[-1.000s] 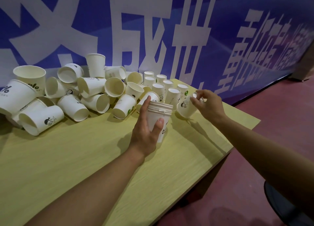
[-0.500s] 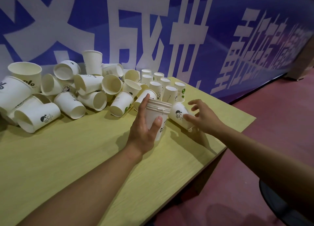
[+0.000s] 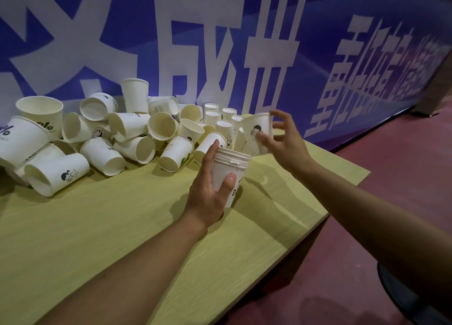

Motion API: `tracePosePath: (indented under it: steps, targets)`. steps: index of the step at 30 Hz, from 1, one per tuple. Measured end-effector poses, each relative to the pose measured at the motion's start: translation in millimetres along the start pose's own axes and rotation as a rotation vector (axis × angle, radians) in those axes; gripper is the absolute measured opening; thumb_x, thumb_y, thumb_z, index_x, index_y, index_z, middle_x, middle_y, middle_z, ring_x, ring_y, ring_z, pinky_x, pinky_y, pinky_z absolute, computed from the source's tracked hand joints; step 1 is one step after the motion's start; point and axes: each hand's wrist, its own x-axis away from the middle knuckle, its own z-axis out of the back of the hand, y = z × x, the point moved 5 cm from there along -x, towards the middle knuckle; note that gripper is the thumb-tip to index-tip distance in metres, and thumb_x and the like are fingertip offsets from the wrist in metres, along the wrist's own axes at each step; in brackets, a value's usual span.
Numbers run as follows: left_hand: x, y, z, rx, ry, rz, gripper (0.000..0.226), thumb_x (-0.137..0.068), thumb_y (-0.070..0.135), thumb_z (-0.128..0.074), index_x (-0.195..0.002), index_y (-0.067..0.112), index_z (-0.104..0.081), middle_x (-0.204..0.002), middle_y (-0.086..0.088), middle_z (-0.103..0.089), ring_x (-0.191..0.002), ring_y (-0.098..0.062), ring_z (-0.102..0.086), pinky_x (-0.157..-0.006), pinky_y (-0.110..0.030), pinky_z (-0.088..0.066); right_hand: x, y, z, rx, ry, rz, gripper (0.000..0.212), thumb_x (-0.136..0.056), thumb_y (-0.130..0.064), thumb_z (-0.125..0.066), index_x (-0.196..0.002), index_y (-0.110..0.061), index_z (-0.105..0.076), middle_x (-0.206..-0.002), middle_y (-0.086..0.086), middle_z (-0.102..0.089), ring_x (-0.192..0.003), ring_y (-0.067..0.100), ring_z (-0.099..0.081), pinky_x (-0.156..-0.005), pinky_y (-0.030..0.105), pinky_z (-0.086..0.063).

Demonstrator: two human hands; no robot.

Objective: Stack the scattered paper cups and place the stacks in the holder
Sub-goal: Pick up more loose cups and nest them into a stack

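left hand (image 3: 208,192) gripping cup stack (image 3: 228,169) (upright), right hand (image 3: 285,138) holding single cup (image 3: 256,131) above it

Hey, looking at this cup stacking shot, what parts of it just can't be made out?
- Holder: none identifiable in the head view; it may lie outside the frame.
- Stack count: the left hand covers its side, and the nested rims blur together.
- Single cup: motion-blurred in the right hand, so its print is unclear.
- Big cup at far left: cut off by the frame edge.
- Small upright cups behind: partly hidden by the raised cup.
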Motion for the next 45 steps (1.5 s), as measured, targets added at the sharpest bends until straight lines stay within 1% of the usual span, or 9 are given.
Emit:
tracePosePath:
  steps: [10,14,18,22,25,28,32,38,45]
  targets:
    - [0.3,2.8,-0.9,-0.013,-0.005,-0.030,0.071,-0.085,0.064,-0.048,-0.143,0.070,-0.007,-0.153,0.004,-0.043,-0.123,-0.012,-0.058,-0.095,-0.041,-0.056,36.9,-32.9,-37.3,-0.257,-0.085,0.100,0.045,-0.093,-0.033,-0.065,-0.132,-0.033,-0.042,-0.124,-0.008,-0.052,-0.109,0.012,-0.061,-0.078,0.030,-0.060]
    - [-2.8,-3.1,9.9,0.008,0.153,0.018,0.076,-0.085,0.067,-0.044,-0.150,0.056,-0.007,-0.156,0.001,-0.039,-0.123,-0.017,-0.057,-0.094,-0.039,-0.055,48.7,-18.3,-49.3,-0.101,-0.103,0.149,0.032,-0.099,-0.034,-0.056,-0.131,-0.028,-0.060,-0.125,-0.012,-0.060,-0.105,-0.003,-0.058,-0.081,0.020,-0.054]
    - [-3.5,-6.5,13.6,-0.053,0.217,0.050,0.073,-0.083,0.071,-0.042,-0.147,0.059,-0.009,-0.160,0.003,-0.037,-0.135,-0.022,-0.049,-0.104,-0.039,-0.046,38.8,-11.5,-52.0,-0.048,-0.128,0.156,0.027,-0.102,-0.033,-0.051,-0.126,-0.031,-0.064,-0.124,-0.012,-0.062,-0.103,0.003,-0.059,-0.083,0.029,-0.053]
    - [-4.1,-8.1,13.8,-0.054,0.238,0.052,0.070,-0.084,0.071,-0.042,-0.145,0.061,-0.010,-0.160,0.005,-0.036,-0.136,-0.021,-0.049,-0.106,-0.044,-0.047,-1.2,-2.8,-46.7,0.201,0.007,0.113,0.026,-0.100,-0.027,-0.057,-0.125,-0.025,-0.065,-0.130,-0.002,-0.058,-0.098,0.006,-0.057,-0.081,0.019,-0.049]
    - [-5.6,-10.2,14.6,-0.011,0.238,0.053,0.071,-0.084,0.069,-0.045,-0.147,0.059,-0.013,-0.159,0.008,-0.038,-0.135,-0.016,-0.050,-0.107,-0.039,-0.046,-36.3,17.8,-49.2,0.433,0.017,0.023,0.041,-0.096,-0.031,-0.063,-0.136,-0.027,-0.056,-0.143,0.004,-0.048,-0.126,0.023,-0.047,-0.107,0.039,-0.043]
    - [-5.8,-10.2,14.3,0.016,0.224,0.050,0.074,-0.083,0.069,-0.045,-0.150,0.057,-0.015,-0.153,0.017,-0.037,-0.129,-0.006,-0.049,-0.102,-0.026,-0.043,-53.4,34.6,-50.1,0.610,-0.076,-0.049,0.051,-0.095,-0.033,-0.065,-0.142,-0.024,-0.050,-0.151,0.005,-0.040,-0.135,0.029,-0.036,-0.111,0.046,-0.036]
    - [-6.2,-14.9,13.9,0.040,0.218,0.079,0.072,-0.083,0.070,-0.046,-0.147,0.060,-0.014,-0.153,0.013,-0.040,-0.125,-0.016,-0.056,-0.099,-0.041,-0.052,-55.8,42.2,-42.0,0.630,-0.015,-0.013,0.037,-0.093,-0.033,-0.067,-0.127,-0.020,-0.061,-0.146,0.004,-0.045,-0.131,0.026,-0.039,-0.108,0.042,-0.039]
    - [-5.5,-11.7,13.1,0.038,0.202,0.069,0.074,-0.083,0.070,-0.046,-0.148,0.058,-0.013,-0.153,0.015,-0.038,-0.127,-0.012,-0.053,-0.102,-0.041,-0.051,-27.7,39.6,-24.7,0.484,0.049,0.045,0.014,-0.091,-0.031,-0.070,-0.090,-0.021,-0.060,-0.138,0.001,-0.055,-0.123,0.022,-0.049,-0.100,0.033,-0.045]
    - [-4.7,-8.9,13.1,0.033,0.196,0.070,0.074,-0.083,0.071,-0.047,-0.147,0.061,-0.011,-0.157,0.008,-0.039,-0.128,-0.021,-0.056,-0.100,-0.051,-0.052,28.9,51.6,-3.9,0.253,0.023,-0.123,0.060,-0.084,-0.028,-0.077,-0.130,-0.023,-0.038,-0.124,-0.001,-0.046,-0.105,0.018,-0.055,-0.068,0.018,-0.050]
